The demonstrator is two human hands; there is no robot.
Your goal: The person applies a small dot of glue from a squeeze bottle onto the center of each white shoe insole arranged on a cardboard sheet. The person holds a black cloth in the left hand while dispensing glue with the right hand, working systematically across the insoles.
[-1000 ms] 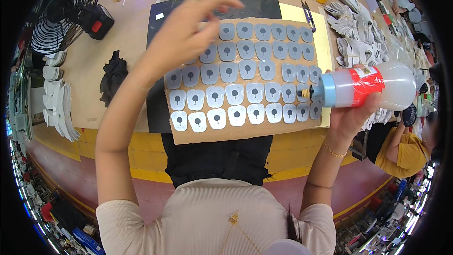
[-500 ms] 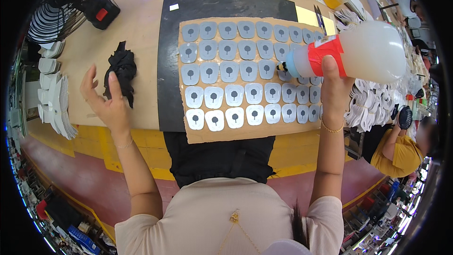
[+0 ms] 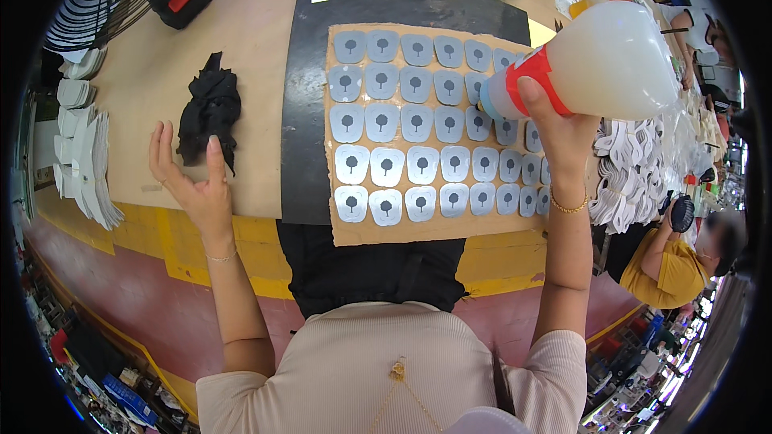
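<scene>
Our right hand (image 3: pixel 563 133) is wrapped around 1 bottle (image 3: pixel 615 64), tipped above the right edge of the cardboard (image 3: pixel 446 232) with 5 rows of grey pieces (image 3: pixel 422 165). Our left hand (image 3: pixel 199 194), spread and empty, is near the bench's (image 3: pixel 259 72) front edge, by the black cloth (image 3: pixel 211 104).

Left hand (image 3: pixel 199 192) splayed, right hand (image 3: pixel 566 135) curled in a grip
</scene>
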